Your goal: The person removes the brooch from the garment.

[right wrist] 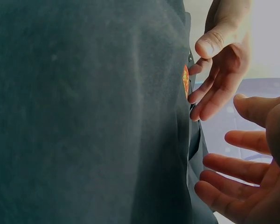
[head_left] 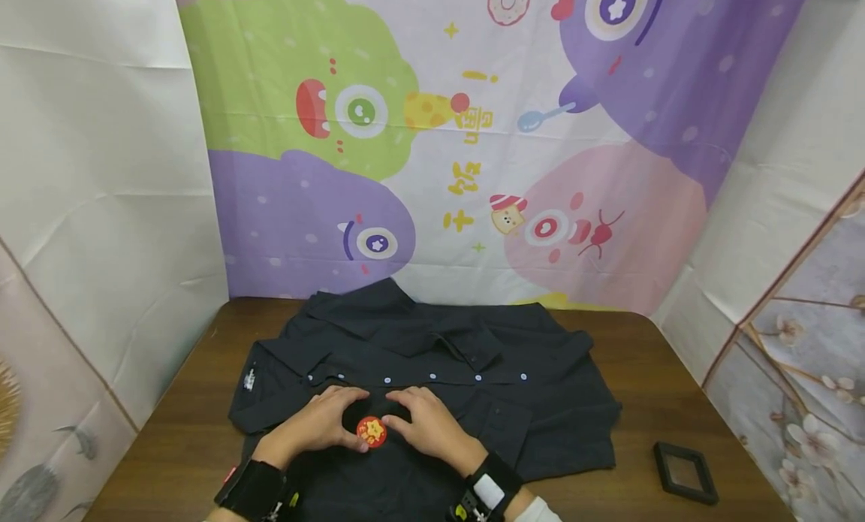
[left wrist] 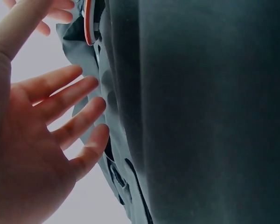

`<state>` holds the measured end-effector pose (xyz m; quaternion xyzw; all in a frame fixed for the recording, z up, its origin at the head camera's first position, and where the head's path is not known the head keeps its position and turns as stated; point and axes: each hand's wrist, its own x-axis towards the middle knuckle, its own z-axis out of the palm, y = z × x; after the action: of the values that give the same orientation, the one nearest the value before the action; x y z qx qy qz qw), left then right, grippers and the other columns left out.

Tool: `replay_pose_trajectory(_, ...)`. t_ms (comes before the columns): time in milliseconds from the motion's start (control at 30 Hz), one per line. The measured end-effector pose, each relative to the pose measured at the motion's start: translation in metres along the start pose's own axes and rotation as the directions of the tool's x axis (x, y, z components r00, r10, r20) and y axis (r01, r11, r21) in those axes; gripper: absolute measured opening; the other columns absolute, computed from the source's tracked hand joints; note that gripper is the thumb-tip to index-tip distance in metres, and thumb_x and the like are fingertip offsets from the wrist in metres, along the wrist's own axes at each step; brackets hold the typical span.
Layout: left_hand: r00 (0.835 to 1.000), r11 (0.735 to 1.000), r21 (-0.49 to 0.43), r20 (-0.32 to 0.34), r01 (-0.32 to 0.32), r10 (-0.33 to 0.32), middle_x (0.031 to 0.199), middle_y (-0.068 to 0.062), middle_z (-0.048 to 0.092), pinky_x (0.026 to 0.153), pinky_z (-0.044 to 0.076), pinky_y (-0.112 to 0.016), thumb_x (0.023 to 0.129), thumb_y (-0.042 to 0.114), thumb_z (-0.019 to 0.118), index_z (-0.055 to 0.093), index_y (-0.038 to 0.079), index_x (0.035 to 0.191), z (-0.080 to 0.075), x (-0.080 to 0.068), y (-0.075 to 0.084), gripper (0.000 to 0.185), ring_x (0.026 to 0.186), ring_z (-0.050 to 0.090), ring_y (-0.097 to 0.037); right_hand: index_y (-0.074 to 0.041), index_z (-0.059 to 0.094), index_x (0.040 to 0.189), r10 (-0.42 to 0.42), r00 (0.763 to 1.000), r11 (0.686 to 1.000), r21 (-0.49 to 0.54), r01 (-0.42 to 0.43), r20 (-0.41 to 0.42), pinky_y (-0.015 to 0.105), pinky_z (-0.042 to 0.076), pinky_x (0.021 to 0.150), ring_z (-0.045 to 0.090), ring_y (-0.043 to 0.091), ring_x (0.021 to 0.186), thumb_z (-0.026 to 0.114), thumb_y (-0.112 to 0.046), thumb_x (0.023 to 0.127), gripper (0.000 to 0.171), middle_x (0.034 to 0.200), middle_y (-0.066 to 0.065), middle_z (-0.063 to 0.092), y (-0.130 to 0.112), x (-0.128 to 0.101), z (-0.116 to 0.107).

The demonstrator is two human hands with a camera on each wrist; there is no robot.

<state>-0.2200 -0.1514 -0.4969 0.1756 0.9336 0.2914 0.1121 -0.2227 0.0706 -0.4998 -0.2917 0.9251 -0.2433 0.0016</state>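
Head view: your left hand (head_left: 317,420) and right hand (head_left: 422,420) flank the round badge (head_left: 372,431) on the dark shirt (head_left: 432,364), fingers relaxed, touching it equally. Wrist views: the badge's edge (left wrist: 88,23) (right wrist: 186,80) lies beyond spread fingertips.

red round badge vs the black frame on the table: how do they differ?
The badge is round and red with a yellow star; the frame is rectangular, black and plain. The badge lies on the dark shirt between the left hand and right hand, whose fingers touch it; the frame lies on the bare table, off to the right, untouched. Both are small and lie flat.
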Motion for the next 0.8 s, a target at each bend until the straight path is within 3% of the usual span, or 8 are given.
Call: replay_pose_trajectory(800,0.999,1.000,-0.011,0.036,-0.008,0.009,0.136,-0.015,0.057,0.103,0.034,-0.063,0.064,0.036,0.090,0.056,0.004,0.132,0.003,-0.004,0.000,0.083,0.129,0.045,-0.035,-0.013,0.067,0.122,-0.041,0.999,0.999,-0.032,0.041,0.010,0.032,0.050,0.094,0.062,0.016,0.107,0.066,-0.034,0.092,0.037,0.113,0.002,0.068,-0.005,0.001,0.011)
